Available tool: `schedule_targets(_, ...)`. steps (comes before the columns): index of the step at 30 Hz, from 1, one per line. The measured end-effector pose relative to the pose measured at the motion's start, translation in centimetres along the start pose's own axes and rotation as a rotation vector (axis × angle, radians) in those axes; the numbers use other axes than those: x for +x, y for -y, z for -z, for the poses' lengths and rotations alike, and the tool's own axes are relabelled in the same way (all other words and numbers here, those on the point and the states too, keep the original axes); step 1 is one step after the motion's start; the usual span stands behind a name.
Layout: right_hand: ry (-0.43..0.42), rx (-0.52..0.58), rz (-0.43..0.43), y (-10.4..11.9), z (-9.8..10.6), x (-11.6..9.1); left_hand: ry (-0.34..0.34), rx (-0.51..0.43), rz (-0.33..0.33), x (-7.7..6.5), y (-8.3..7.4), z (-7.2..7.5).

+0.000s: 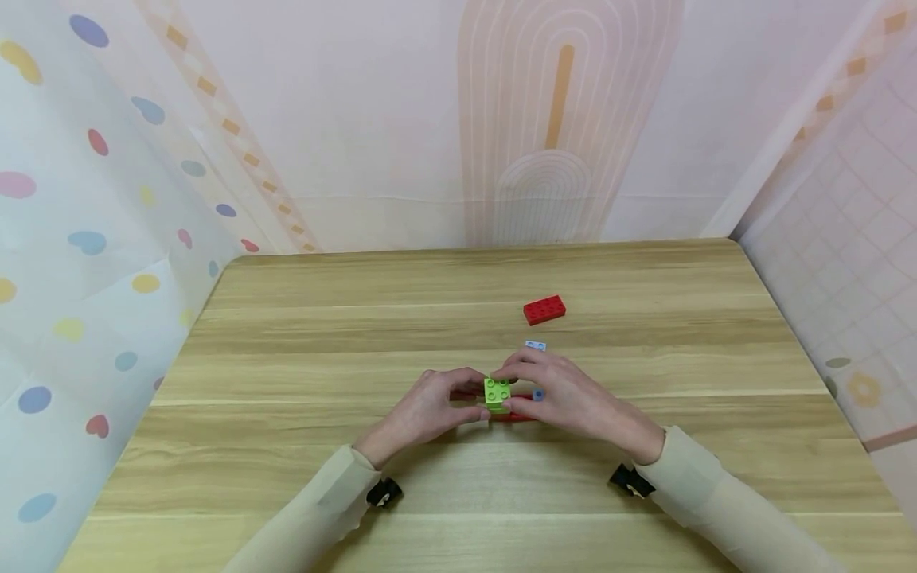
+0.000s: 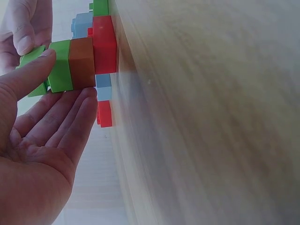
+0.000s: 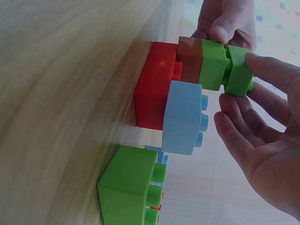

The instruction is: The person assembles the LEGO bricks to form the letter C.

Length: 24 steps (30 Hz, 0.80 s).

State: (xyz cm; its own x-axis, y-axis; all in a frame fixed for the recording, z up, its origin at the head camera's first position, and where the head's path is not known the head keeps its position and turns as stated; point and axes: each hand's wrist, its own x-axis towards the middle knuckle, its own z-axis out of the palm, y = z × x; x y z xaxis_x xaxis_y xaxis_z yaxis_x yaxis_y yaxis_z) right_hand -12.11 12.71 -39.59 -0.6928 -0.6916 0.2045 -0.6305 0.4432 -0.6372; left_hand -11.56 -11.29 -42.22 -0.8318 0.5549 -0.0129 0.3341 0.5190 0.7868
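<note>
A stack of toy building bricks stands between the two hands. A red brick (image 3: pixel 154 89) lies at its base, with a brown brick (image 3: pixel 190 58) and a lower green brick (image 3: pixel 212 65) above. My right hand (image 1: pixel 566 394) pinches an upper green brick (image 3: pixel 238 70) between thumb and fingers. This brick sits slightly tilted over the lower green one, and a gap shows between them in the right wrist view. My left hand (image 1: pixel 430 406) holds the stack, thumb on the lower green brick, fingers along the other side. A light blue brick (image 3: pixel 180 117) is on the red base beside the brown one.
A loose green brick (image 3: pixel 126 183) stands on the table near the right hand. Farther back are a light blue brick (image 1: pixel 535 345) and a red brick (image 1: pixel 544 309). The wooden table (image 1: pixel 322 318) meets a patterned cloth backdrop (image 1: pixel 387 159) behind.
</note>
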Motion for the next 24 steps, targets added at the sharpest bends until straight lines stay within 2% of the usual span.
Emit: schedule_targets(24,0.022,-0.05,-0.01,0.1,0.01,0.05,0.0,0.002,-0.003,-0.04,-0.17,-0.06)
